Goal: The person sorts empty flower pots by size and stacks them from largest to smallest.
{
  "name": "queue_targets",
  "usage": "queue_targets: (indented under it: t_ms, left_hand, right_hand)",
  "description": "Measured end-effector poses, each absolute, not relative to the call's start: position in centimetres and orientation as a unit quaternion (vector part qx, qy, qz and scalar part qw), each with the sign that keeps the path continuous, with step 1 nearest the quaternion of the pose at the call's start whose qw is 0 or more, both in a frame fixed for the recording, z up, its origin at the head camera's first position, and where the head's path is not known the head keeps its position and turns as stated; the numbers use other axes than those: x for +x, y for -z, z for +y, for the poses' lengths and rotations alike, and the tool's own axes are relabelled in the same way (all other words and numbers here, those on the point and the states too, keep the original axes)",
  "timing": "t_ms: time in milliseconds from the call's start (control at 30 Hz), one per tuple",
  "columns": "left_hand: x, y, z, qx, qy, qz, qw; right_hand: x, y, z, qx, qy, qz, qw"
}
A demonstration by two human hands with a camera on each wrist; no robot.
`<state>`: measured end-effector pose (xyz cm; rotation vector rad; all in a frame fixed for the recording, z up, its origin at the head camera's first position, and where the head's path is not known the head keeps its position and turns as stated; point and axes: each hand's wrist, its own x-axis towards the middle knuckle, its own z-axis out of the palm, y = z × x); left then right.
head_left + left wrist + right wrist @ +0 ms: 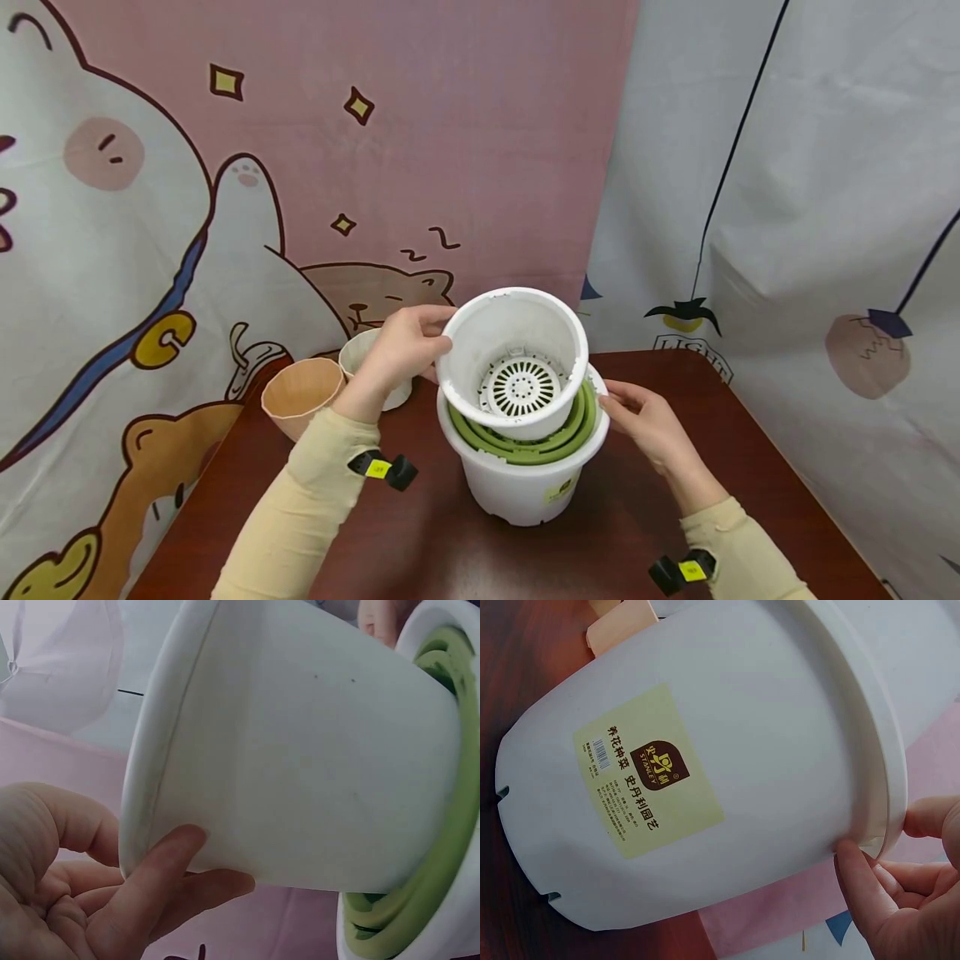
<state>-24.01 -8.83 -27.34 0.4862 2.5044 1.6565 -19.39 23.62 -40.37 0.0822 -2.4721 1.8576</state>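
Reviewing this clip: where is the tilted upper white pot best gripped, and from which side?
By its rolled rim, from the left, where the left hand already pinches it. The upper white pot leans with its base inside the green pots, so only rim and upper wall are free.

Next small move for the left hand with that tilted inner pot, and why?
Probably lift the white inner pot straight up and clear. The left hand grips its rim, it sits tilted with its base still inside the green pots, and the right hand steadies the outer white pot.
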Motion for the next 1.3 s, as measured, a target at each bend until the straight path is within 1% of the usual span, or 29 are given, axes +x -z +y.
queue_targets:
  t_ms: [500, 733, 1033, 1300]
  left_hand:
    - [-25.0, 29.5, -7.7, 0.134, -0.512, 0.846, 0.056]
    - [-25.3, 29.8, -7.6, 0.138, -0.502, 0.852, 0.053]
    - [-25.6, 30.2, -7.1, 0.143, -0.495, 0.854, 0.069]
    - [-26.1, 31.1, -6.7, 0.142, -0.476, 0.865, 0.072]
  right_hand:
    - [-19.5, 40.6, 23.7, 0.026, -0.594, -0.803, 0.029]
    - [-19.5, 40.6, 23.7, 0.019, -0.591, -0.806, 0.027]
    - [-19.5, 40.8, 23.7, 0.027, -0.601, -0.798, 0.030]
    - [-19.5, 40.8, 23.8, 0.031, -0.601, -0.798, 0.033]
